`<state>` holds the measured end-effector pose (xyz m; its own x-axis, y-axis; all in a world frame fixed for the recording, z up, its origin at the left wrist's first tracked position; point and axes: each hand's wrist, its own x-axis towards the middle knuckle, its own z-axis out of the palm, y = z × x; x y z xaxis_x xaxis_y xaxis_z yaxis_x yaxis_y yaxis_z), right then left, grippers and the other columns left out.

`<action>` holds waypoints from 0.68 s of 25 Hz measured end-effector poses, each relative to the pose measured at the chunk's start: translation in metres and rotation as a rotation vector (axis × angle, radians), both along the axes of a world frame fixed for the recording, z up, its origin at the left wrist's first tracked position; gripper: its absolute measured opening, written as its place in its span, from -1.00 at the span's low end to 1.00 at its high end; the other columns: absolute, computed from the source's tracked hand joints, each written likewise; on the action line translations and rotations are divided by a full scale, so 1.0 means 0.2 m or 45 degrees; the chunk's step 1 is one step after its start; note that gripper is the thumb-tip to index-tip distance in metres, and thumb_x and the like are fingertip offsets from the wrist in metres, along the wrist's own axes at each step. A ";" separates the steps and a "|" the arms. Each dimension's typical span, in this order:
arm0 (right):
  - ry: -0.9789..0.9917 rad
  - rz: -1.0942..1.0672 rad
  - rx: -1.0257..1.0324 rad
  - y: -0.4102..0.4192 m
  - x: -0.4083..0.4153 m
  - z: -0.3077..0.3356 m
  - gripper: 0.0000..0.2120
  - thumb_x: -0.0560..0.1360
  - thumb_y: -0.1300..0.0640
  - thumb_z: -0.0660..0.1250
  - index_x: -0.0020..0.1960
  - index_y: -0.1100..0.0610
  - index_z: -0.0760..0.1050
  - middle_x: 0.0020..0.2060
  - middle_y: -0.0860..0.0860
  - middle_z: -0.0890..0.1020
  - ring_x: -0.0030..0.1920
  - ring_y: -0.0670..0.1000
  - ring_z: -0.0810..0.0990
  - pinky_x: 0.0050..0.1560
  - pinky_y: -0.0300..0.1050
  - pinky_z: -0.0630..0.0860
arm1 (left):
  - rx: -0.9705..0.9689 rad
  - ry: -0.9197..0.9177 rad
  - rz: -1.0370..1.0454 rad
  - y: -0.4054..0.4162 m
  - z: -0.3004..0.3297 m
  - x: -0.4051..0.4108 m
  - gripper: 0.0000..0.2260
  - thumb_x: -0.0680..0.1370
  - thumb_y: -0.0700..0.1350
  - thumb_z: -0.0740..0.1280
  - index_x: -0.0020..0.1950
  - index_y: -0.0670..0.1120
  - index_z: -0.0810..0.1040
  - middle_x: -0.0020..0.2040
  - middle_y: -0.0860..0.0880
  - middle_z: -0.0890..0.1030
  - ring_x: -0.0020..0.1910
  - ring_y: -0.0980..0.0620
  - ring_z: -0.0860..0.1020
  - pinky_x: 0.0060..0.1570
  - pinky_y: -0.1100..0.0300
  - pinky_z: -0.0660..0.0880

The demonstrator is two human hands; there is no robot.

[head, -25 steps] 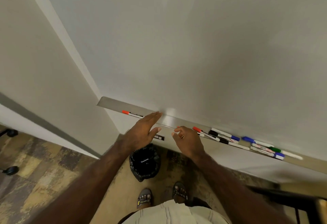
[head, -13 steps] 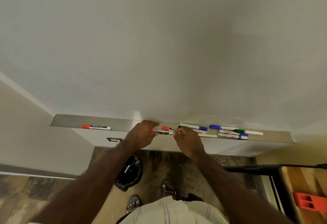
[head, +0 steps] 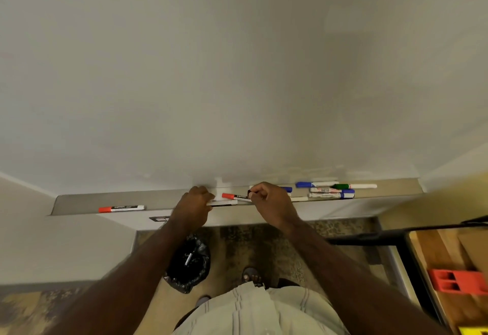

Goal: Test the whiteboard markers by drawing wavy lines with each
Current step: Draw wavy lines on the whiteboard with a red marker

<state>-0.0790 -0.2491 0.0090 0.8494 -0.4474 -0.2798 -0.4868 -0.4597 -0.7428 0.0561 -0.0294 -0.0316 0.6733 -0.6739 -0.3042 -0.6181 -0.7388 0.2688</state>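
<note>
A blank whiteboard point(head: 237, 70) fills the upper view, with a grey marker ledge point(head: 79, 201) along its bottom edge. My left hand point(head: 194, 206) grips a white marker point(head: 224, 203) that lies on the ledge. My right hand point(head: 269, 204) pinches the end of a red-capped marker point(head: 235, 196) just above it. Another red-capped marker point(head: 121, 208) lies alone at the ledge's left. Several blue-capped markers point(head: 330, 193) and a green one point(head: 353, 186) lie grouped to the right.
A black-lined waste bin point(head: 188, 263) with a marker in it stands on the floor below my left arm. A dark-framed wooden table point(head: 427, 255) with a red block point(head: 456, 280) is at the right. My feet stand on patterned flooring.
The view has swung right, centring the ledge. My left hand went from flat and open to curled around the white marker. My right hand stays pinching the red-capped marker.
</note>
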 end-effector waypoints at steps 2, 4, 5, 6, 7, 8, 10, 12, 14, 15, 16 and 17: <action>0.004 -0.002 0.031 -0.02 -0.01 0.00 -0.85 0.63 -0.01 0.41 0.14 0.01 0.68 -0.05 -0.13 0.73 -0.04 -0.13 0.66 0.03 -0.15 0.62 | 0.025 -0.022 -0.005 0.01 -0.01 0.00 -0.70 0.64 -0.11 0.39 0.37 -0.06 0.62 0.28 -0.07 0.55 0.31 -0.09 0.46 0.29 0.02 0.49; 0.009 0.017 0.046 -0.03 -0.01 0.00 -0.85 0.63 -0.01 0.41 0.14 0.00 0.68 -0.05 -0.14 0.72 -0.05 -0.15 0.65 0.05 -0.14 0.63 | 0.020 -0.024 0.025 0.02 -0.01 0.00 -0.74 0.62 -0.11 0.41 0.31 -0.05 0.64 0.23 -0.05 0.54 0.26 -0.08 0.46 0.23 0.02 0.49; 0.008 0.017 0.045 -0.03 -0.01 0.00 -0.85 0.63 -0.02 0.41 0.15 0.00 0.68 -0.05 -0.14 0.72 -0.05 -0.15 0.64 0.05 -0.14 0.62 | -0.003 -0.016 0.048 0.02 -0.01 0.01 -0.77 0.61 -0.11 0.43 0.27 -0.05 0.64 0.21 -0.04 0.54 0.24 -0.07 0.47 0.20 0.03 0.49; 0.009 0.016 0.040 -0.02 -0.02 0.01 -0.84 0.63 -0.02 0.42 0.15 0.00 0.68 -0.05 -0.14 0.72 -0.05 -0.15 0.64 0.04 -0.16 0.61 | -0.032 -0.005 0.064 0.03 -0.01 0.01 -0.79 0.59 -0.12 0.45 0.23 -0.04 0.64 0.18 -0.02 0.54 0.21 -0.07 0.48 0.17 0.03 0.49; 0.012 0.015 0.044 -0.02 -0.02 0.01 -0.83 0.63 -0.03 0.42 0.16 0.00 0.68 -0.04 -0.13 0.72 -0.05 -0.15 0.63 0.02 -0.18 0.60 | -0.061 0.006 0.080 0.03 -0.01 0.00 -0.81 0.58 -0.13 0.45 0.19 -0.03 0.62 0.16 0.00 0.55 0.19 -0.06 0.49 0.13 0.05 0.47; 0.015 0.017 0.050 -0.02 -0.02 0.02 -0.82 0.63 -0.03 0.42 0.17 0.00 0.68 -0.03 -0.13 0.72 -0.04 -0.15 0.63 0.00 -0.22 0.57 | -0.085 0.022 0.093 0.04 -0.01 0.00 -0.82 0.58 -0.14 0.45 0.17 -0.01 0.60 0.15 0.01 0.56 0.17 -0.04 0.49 0.11 0.07 0.45; 0.021 0.030 0.066 -0.02 -0.03 0.03 -0.79 0.63 -0.06 0.42 0.19 0.01 0.67 -0.02 -0.13 0.72 -0.03 -0.16 0.63 -0.04 -0.26 0.53 | -0.098 0.030 0.106 0.04 0.01 -0.02 -0.86 0.62 -0.14 0.41 0.16 0.01 0.56 0.13 0.03 0.58 0.14 -0.03 0.49 0.07 0.09 0.40; 0.018 0.034 0.075 0.00 -0.03 0.05 -0.74 0.61 -0.12 0.42 0.21 0.00 0.66 -0.01 -0.14 0.72 -0.02 -0.16 0.63 -0.03 -0.25 0.54 | -0.153 0.025 0.121 0.03 0.04 -0.04 -0.90 0.65 -0.13 0.36 0.15 0.02 0.52 0.11 0.02 0.59 0.09 -0.03 0.51 0.05 0.08 0.40; 0.017 0.034 0.100 0.02 -0.03 0.08 -0.66 0.58 -0.20 0.43 0.23 -0.02 0.64 0.01 -0.13 0.72 -0.01 -0.14 0.64 -0.02 -0.22 0.57 | -0.281 0.057 0.142 0.03 0.08 -0.08 -0.91 0.67 -0.11 0.33 0.17 0.02 0.50 0.07 0.02 0.61 0.02 -0.02 0.53 0.04 0.04 0.47; 0.019 0.037 0.116 0.03 -0.02 0.09 -0.63 0.57 -0.25 0.43 0.23 -0.04 0.63 0.01 -0.12 0.72 -0.01 -0.13 0.65 -0.02 -0.20 0.58 | -0.364 0.079 0.160 0.03 0.10 -0.10 -0.91 0.68 -0.10 0.34 0.17 0.03 0.50 0.04 0.02 0.62 -0.01 -0.01 0.53 0.03 0.01 0.52; 0.027 0.040 0.129 0.05 -0.02 0.11 -0.60 0.55 -0.30 0.42 0.23 -0.06 0.62 0.00 -0.13 0.71 -0.02 -0.12 0.65 -0.02 -0.19 0.59 | -0.453 0.086 0.175 0.03 0.13 -0.11 -0.90 0.67 -0.10 0.34 0.17 0.04 0.50 0.01 0.04 0.61 -0.03 0.01 0.54 0.02 -0.01 0.55; 0.034 0.039 0.151 0.08 -0.03 0.13 -0.58 0.52 -0.34 0.42 0.22 -0.08 0.62 -0.02 -0.13 0.72 -0.03 -0.11 0.66 -0.05 -0.19 0.58 | -0.545 0.089 0.189 0.02 0.15 -0.14 -0.90 0.67 -0.10 0.35 0.17 0.05 0.51 -0.01 0.08 0.60 -0.04 0.03 0.55 0.01 -0.02 0.57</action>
